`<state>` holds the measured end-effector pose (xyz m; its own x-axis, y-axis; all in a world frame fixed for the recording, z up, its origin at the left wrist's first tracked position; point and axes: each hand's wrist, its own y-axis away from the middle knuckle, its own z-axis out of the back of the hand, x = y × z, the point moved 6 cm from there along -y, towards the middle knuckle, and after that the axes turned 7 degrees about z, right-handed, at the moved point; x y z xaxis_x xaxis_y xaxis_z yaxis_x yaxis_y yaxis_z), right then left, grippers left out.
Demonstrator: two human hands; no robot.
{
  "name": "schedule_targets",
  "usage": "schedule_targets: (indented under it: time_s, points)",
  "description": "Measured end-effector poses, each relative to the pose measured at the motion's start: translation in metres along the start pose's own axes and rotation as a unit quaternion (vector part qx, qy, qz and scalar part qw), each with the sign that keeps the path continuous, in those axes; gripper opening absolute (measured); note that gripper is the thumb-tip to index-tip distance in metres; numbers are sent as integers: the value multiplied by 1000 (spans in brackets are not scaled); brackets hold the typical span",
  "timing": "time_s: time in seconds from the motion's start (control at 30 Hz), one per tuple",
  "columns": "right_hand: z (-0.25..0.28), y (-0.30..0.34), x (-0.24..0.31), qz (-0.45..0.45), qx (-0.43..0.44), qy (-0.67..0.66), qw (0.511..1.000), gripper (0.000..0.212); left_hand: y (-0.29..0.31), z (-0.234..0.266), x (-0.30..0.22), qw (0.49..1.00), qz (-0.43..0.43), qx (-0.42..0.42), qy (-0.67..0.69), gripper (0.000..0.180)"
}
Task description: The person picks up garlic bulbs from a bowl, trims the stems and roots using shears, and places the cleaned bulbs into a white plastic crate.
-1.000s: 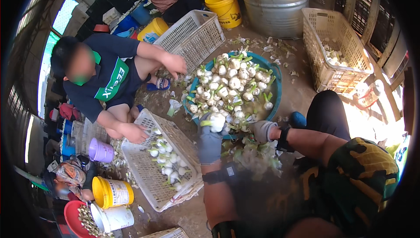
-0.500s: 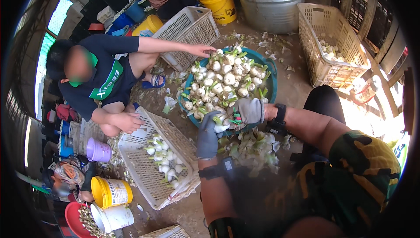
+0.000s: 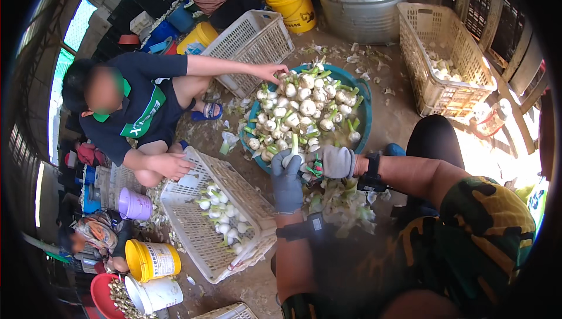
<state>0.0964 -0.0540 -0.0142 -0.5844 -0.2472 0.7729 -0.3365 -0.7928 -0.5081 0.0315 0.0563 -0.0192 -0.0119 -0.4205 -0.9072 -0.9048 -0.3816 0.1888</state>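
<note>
My left hand (image 3: 287, 182), in a grey glove, grips a garlic bulb (image 3: 292, 158) whose pale green stem points up. Close against it, my gloved right hand (image 3: 335, 162) is closed. Green and red bits show at its fingers, but what it holds there I cannot make out. Both hands are over the near rim of a teal tub (image 3: 364, 121) heaped with garlic bulbs (image 3: 307, 107). Below them lies a pile of peeled garlic leaves and skins (image 3: 345, 207). A co-worker's hand (image 3: 270, 72) touches the heap from the far left side.
A white crate (image 3: 196, 240) with trimmed garlic stands left of my arm. Another crate (image 3: 257, 43) is behind the tub, and a third (image 3: 448, 64) with some bulbs at far right. A metal vat (image 3: 360, 8) and yellow buckets (image 3: 291, 5) stand at the back. Skins litter the floor.
The garlic in my left hand has turned so its stem points up, and both hands have shifted slightly right. The co-worker's fingers have curled at the heap's edge.
</note>
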Motion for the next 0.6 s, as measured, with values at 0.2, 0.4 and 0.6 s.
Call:
schedule_targets:
  time_s: [0.2,0.4,0.6]
  points:
    - [30,-1,-33,-112,12,150,982,16,6,-6,-6,999,21,11,23,26]
    - [16,-1,-40,-132,81,71,985,21,2,-2,0,1000,-12,6,-25,27]
    - [14,8,-38,-186,2,-114,976,19,-1,-3,3,1000,-2,27,7,28]
